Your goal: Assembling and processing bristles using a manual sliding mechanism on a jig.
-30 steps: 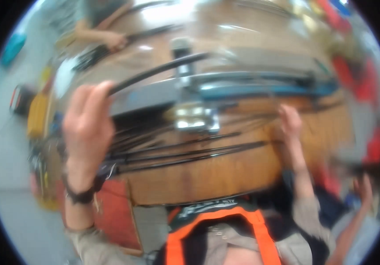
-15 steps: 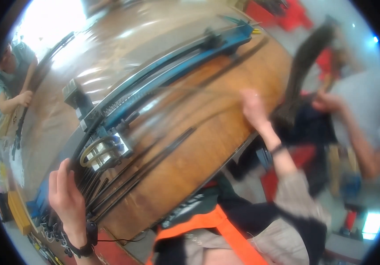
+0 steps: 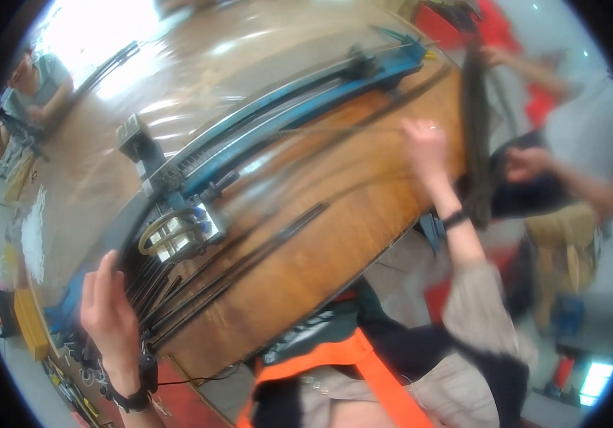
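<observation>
My left hand [image 3: 110, 307] is at the left end of a blue machine with a long rail [image 3: 306, 107]. Its fingers are bent around a long dark strip [image 3: 129, 239], and the thumb is hidden. Beyond these fingers stands the machine's metal head [image 3: 178, 235], with a curved hose over it. My right hand [image 3: 429, 153] is over the right part of the brown tabletop [image 3: 363, 214], closed on thin long strips [image 3: 363, 130] that blur toward the machine. Several dark rods [image 3: 271, 246] lie on the tabletop between my hands.
At the right, a co-worker's hands [image 3: 527, 164] hold a dark, long bundle [image 3: 476, 135] close beside my right hand. Another person [image 3: 42, 85] stands at the far left, near a long dark piece [image 3: 99, 78]. A yellow block [image 3: 30, 332] sits by the left edge.
The co-worker's dark bundle has swung more upright, and a second co-worker's hand now shows near its top. My right hand has shifted slightly right and up; my left hand has barely moved.
</observation>
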The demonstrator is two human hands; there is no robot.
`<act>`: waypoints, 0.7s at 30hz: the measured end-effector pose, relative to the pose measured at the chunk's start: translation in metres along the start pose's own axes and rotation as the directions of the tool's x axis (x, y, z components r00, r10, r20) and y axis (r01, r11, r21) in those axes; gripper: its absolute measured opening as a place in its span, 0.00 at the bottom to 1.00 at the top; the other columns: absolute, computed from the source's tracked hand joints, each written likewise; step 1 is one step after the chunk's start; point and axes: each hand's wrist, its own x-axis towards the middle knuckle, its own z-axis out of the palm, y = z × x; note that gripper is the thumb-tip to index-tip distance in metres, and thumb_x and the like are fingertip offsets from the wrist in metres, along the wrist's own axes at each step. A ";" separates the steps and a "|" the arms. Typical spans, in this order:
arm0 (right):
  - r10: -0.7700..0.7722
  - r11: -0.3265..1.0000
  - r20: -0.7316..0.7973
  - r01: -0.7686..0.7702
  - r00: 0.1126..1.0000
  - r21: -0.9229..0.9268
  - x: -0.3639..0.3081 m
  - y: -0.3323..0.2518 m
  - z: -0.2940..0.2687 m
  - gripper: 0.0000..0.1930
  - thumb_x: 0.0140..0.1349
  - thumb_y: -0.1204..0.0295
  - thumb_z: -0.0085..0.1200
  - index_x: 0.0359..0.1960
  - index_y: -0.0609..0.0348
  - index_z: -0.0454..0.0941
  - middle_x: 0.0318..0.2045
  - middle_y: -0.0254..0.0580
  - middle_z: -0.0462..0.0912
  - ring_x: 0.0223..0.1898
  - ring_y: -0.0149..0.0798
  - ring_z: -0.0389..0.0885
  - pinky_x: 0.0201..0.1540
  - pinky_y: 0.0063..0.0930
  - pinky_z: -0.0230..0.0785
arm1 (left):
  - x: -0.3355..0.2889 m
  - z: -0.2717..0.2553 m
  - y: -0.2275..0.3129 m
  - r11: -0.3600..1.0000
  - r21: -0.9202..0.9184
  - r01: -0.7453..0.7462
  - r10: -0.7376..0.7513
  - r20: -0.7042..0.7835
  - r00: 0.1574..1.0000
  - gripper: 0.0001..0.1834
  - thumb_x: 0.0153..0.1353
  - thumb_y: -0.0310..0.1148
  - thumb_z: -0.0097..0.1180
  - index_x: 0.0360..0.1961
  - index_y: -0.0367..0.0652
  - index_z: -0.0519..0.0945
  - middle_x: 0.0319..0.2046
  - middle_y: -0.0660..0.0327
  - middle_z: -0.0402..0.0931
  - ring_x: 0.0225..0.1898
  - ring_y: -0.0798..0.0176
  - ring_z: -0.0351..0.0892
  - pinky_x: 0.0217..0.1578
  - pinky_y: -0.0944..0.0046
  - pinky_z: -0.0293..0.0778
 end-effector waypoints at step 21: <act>-0.204 -0.027 0.077 -0.084 0.976 0.996 0.068 -0.184 -0.062 0.11 0.71 0.65 0.49 0.46 0.57 0.78 0.26 0.32 0.79 0.31 0.33 0.77 0.40 0.27 0.71 | -0.005 -0.037 -0.056 0.975 0.205 0.090 -0.043 -0.223 0.974 0.17 0.66 0.21 0.51 0.56 0.38 0.77 0.39 0.48 0.80 0.38 0.52 0.80 0.41 0.60 0.74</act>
